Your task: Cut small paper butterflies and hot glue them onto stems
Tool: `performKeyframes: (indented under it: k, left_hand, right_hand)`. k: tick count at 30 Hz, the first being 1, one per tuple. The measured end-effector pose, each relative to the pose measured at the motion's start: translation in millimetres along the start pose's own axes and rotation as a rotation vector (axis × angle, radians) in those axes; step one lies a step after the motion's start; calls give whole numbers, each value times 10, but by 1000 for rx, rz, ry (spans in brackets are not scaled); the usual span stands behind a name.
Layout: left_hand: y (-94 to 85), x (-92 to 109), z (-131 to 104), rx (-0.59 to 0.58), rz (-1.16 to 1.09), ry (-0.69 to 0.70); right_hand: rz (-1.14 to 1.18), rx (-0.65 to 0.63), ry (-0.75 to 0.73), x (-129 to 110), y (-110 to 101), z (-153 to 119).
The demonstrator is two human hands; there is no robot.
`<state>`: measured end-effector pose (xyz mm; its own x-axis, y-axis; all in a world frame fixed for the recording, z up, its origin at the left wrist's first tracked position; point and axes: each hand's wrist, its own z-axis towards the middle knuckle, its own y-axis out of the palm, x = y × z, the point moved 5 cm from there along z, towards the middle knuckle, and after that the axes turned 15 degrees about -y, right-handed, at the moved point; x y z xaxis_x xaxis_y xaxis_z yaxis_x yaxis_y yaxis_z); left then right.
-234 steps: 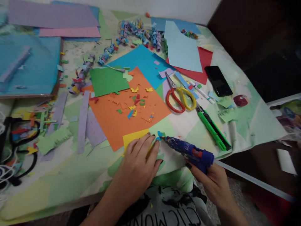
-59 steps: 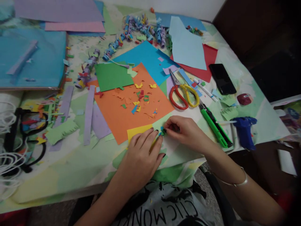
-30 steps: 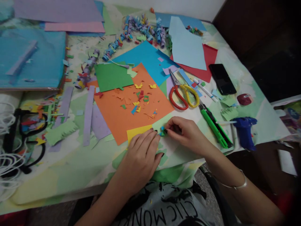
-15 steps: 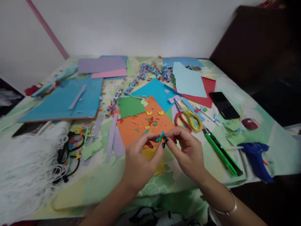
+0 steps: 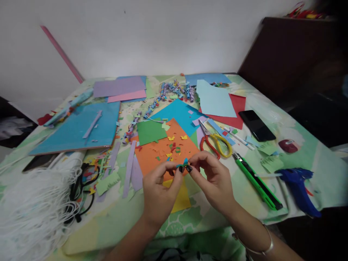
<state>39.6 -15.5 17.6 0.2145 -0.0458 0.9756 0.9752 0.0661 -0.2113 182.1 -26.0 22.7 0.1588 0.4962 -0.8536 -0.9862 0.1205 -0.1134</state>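
To your left, a curled paper strand [image 5: 153, 107] trimmed with tiny bits lies toward the back of the tabletop [image 5: 98, 235] and looks finished. On the orange sheet [image 5: 148, 156], two yellow butterflies [image 5: 184, 137] are cut out and lie loose among scraps, seemingly not yet used. Before that sheet's near end, your left hand [image 5: 159, 192] keeps a narrow grip, thumb and finger pinching one side of the small blue and green paper piece [image 5: 186, 161]; your right hand [image 5: 216, 185] pinches its other side. Its shape seems to be in hand, though your fingertips hide how complete it is.

For room, the white cord [image 5: 38, 214] crowds the near left. Below your hands, beyond the yellow sheet [image 5: 181, 197], patterned cloth runs to the near edge and gives you the most space. The scissors [image 5: 207, 133] lie just behind your right hand, the green cutter [image 5: 258, 183] beside it. Farther right, the blue glue gun's [image 5: 297, 185] handle reaches close to the near edge, so mind your elbow.
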Motion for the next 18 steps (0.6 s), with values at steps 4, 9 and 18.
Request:
performKeyframes:
  k: [4, 9, 18]
  left_hand:
    - [13, 17, 14, -12, 5, 9]
    - [25, 26, 1, -21, 10, -19]
    - [47, 14, 21, -70, -57, -111]
  right_hand:
    - [210, 24, 45, 17, 43, 47]
    - [297, 48, 83, 28, 60, 52]
    - [354, 132, 158, 42, 83, 30]
